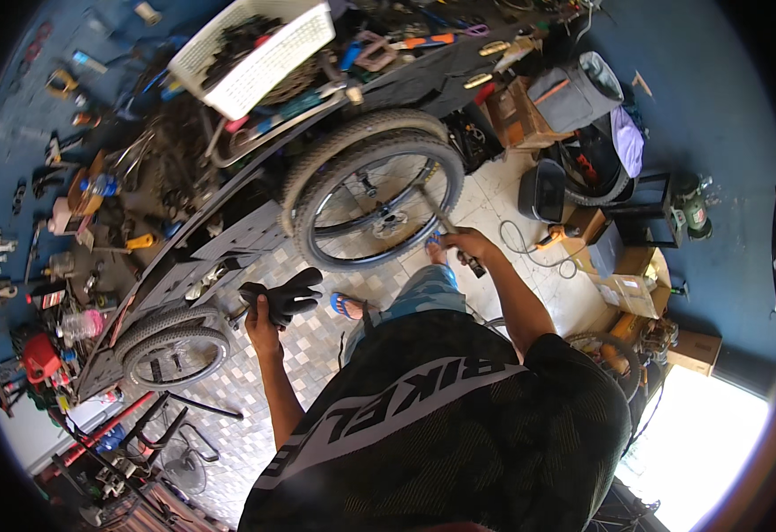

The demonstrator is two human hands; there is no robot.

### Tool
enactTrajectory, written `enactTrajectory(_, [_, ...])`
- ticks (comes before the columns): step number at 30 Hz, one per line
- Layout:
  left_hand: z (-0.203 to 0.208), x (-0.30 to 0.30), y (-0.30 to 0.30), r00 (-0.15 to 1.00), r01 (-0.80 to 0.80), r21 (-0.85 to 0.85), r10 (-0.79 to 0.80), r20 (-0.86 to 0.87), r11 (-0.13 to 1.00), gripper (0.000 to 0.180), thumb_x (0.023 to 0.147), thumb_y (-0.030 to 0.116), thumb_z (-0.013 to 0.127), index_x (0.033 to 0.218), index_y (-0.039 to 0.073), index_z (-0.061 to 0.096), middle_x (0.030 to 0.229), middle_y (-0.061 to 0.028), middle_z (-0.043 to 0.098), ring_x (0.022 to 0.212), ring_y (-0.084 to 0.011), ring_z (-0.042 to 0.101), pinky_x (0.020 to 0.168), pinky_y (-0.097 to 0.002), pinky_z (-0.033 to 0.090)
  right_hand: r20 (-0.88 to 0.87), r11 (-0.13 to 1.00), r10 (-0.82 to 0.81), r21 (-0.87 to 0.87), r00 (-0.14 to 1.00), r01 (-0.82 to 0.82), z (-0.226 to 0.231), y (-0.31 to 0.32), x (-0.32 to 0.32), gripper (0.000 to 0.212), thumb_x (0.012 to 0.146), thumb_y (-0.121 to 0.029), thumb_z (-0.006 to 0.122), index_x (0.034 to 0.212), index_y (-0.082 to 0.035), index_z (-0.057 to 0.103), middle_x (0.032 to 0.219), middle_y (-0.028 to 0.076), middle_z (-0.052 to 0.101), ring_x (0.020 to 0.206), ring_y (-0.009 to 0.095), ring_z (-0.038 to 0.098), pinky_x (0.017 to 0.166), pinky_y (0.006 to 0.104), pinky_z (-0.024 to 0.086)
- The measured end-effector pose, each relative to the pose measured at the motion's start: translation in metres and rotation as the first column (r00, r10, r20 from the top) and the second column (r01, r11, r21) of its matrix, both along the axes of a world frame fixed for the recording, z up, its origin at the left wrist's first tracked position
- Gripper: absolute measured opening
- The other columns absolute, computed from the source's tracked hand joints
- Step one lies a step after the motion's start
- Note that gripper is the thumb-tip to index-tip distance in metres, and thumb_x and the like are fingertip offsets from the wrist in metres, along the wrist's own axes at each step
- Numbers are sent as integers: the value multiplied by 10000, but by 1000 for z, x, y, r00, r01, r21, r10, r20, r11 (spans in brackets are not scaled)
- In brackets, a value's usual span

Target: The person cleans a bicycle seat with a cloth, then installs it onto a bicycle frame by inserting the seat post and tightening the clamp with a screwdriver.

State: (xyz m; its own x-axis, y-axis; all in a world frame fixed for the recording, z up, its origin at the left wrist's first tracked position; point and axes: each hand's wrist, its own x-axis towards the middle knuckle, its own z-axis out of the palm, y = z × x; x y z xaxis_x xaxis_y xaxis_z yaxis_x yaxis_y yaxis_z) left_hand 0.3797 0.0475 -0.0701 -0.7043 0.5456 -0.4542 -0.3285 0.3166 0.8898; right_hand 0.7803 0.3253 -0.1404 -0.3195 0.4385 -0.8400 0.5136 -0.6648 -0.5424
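My left hand point(266, 330) is closed around a black, lobed object point(289, 296), padded-looking; its kind is unclear. It is held over the tiled floor, left of my body. My right hand point(474, 246) grips a long, slim grey bar point(437, 211) with a darker end below the fist. The bar's far end overlaps the rim of a bicycle wheel point(454, 191) in view; I cannot tell whether they touch. That wheel, with a black knobby tyre and a disc rotor, leans against another wheel point(295, 177) with a brownish tyre at the bench front.
A cluttered workbench point(184, 232) runs along the far left, bearing a white plastic basket point(273, 66) and many tools. More wheels point(175, 359) lean at the left. Cardboard boxes point(641, 284), a dark bin point(542, 191) and a cable point(530, 251) lie to the right.
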Motion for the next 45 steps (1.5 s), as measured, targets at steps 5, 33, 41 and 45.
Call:
enactTrajectory(5, [-2,87,79,996,84,-71,-82,28,994,376,1007,416,625,916,54,669,646,18,593,482,-64,481,437,-242,348,276,870,-479,23,833,493,-128,49,153,249,834,-273,717,773,-39,656,696,75,612,503,165,526,451,320,451])
enactTrajectory(33, [21,250,181,996,68,-357,-40,84,932,381,1009,394,628,995,17,682,693,1,606,545,-73,508,488,-248,378,536,891,448,-206,715,-404,-241,224,273,274,872,-130,618,1049,60,703,770,184,720,634,267,714,569,428,568])
enactTrajectory(41, [14,272,175,993,100,-459,-56,108,883,403,1009,395,616,1012,-3,680,700,-12,613,566,-78,523,499,-246,383,661,845,178,277,729,-458,-252,324,199,544,875,-171,571,1417,-132,539,1245,236,663,1189,421,624,990,498,505])
enactTrajectory(45, [22,270,187,992,122,-467,-91,88,876,404,1013,395,611,1024,-4,678,711,-5,609,580,-73,517,512,-248,377,692,850,199,231,694,-474,-226,342,158,650,857,-191,571,1496,-169,453,1371,182,610,1321,383,535,1087,532,434])
